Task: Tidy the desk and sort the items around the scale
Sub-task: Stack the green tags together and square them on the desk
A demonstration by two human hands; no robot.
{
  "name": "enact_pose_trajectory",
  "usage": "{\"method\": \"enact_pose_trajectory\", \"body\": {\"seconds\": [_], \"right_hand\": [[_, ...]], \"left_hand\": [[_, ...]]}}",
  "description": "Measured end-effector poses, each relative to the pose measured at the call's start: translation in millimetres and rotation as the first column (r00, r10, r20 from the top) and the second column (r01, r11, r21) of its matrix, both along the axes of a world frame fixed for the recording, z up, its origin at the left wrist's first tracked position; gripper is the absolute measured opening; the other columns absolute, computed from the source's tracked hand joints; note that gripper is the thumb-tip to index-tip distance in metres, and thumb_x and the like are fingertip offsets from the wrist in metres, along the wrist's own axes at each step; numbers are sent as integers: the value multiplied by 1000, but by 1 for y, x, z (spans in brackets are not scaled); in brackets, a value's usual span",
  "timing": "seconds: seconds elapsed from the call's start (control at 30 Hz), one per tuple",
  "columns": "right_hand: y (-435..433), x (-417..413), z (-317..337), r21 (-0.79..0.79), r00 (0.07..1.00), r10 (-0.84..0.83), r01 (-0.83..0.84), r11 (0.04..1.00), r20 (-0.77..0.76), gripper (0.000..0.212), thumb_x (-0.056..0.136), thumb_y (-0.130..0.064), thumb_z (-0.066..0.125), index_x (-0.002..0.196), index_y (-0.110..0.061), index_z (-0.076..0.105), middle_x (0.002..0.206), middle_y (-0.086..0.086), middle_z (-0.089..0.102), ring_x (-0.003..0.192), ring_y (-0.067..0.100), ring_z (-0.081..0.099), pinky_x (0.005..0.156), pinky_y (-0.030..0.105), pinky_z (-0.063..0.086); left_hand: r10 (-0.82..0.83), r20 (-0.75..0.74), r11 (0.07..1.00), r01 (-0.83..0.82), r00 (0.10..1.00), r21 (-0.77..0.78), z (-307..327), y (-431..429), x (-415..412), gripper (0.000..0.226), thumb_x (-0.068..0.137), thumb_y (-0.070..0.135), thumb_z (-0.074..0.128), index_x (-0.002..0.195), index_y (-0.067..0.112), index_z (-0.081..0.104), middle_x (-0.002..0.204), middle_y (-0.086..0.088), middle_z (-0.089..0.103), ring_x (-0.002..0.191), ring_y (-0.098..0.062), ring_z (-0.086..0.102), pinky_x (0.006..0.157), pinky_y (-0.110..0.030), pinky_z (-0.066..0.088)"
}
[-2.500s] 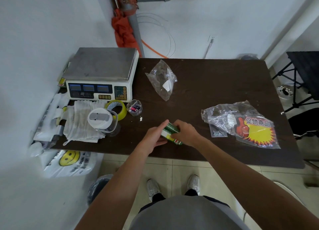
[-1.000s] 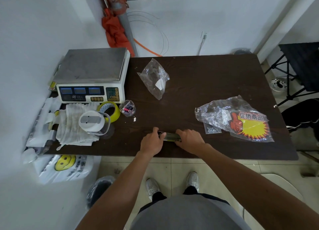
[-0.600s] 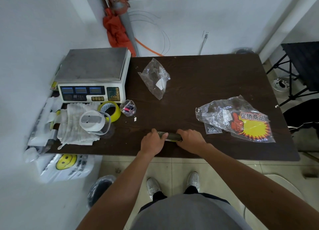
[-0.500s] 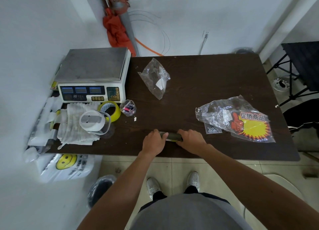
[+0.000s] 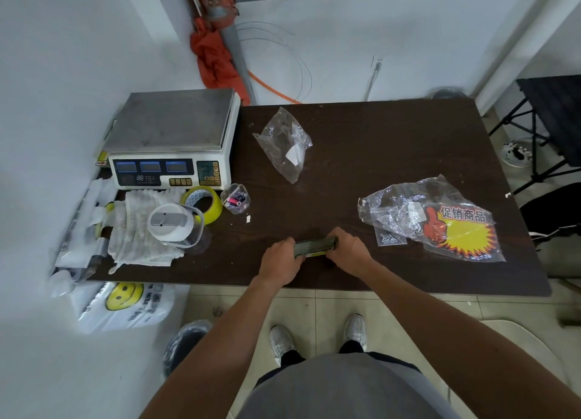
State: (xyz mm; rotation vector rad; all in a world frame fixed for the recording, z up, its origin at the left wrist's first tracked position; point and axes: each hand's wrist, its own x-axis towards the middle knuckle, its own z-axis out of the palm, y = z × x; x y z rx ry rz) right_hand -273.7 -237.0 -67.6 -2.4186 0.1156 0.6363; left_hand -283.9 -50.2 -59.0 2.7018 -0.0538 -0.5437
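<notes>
My left hand (image 5: pixel 280 260) and my right hand (image 5: pixel 348 248) grip the two ends of a flat green stack of cards (image 5: pixel 314 247) held on edge near the front of the dark desk (image 5: pixel 377 154). The white scale (image 5: pixel 171 141) stands at the back left corner. In front of it lie a yellow tape roll (image 5: pixel 204 203), a small clear cup of batteries (image 5: pixel 236 198), a white cloth (image 5: pixel 138 233) and a white-lidded jug (image 5: pixel 174 225).
A clear bag (image 5: pixel 284 143) lies mid-desk. A crumpled plastic bag with a yellow-red promo sign (image 5: pixel 440 220) and a tiny zip bag (image 5: pixel 389 239) lie at right. White smiley bags (image 5: pixel 122 302) hang off the left edge. A black folding stand (image 5: pixel 553 119) is at far right.
The green stack went from tilted up in my hands to lying low on edge against the desk. Since then both hands have stayed at its ends, barely moving.
</notes>
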Motion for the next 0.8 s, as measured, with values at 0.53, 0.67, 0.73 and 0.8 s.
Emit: {"method": "enact_pose_trajectory", "body": {"seconds": [0.53, 0.67, 0.73, 0.8], "right_hand": [[-8, -1, 7, -291, 910, 392, -341, 894, 136, 38, 93, -37, 61, 126, -21, 50, 115, 2, 61, 98, 24, 64, 78, 37, 53], [-9, -2, 9, -329, 880, 453, -390, 860, 141, 35, 94, -36, 60, 125, -21, 50, 115, 3, 62, 99, 25, 63, 78, 36, 50], [-8, -3, 10, -322, 882, 454, -396, 860, 129, 36, 93, -36, 60, 124, -21, 49, 113, 3, 63, 97, 25, 63, 77, 36, 51], [-9, -2, 10, -291, 902, 422, -381, 878, 93, 36, 93, -37, 61, 123, -22, 49, 106, 2, 65, 91, 23, 63, 73, 35, 51]], "left_hand": [[-217, 43, 962, 206, 975, 179, 2, 4, 8, 55, 95, 37, 64, 139, 13, 44, 115, -11, 70, 101, -27, 68, 83, -40, 57], [-276, -5, 946, 273, 961, 176, 4, 6, 12, 54, 96, 36, 64, 142, 19, 40, 115, -9, 70, 99, -25, 68, 83, -40, 57], [-320, -36, 931, 322, 947, 172, 5, 5, 13, 41, 98, 33, 59, 135, 20, 46, 112, -8, 70, 97, -25, 68, 82, -40, 56], [-339, -37, 923, 340, 940, 182, 6, 4, 14, 34, 99, 32, 57, 130, 20, 49, 109, -8, 70, 95, -27, 67, 81, -42, 56]]}}
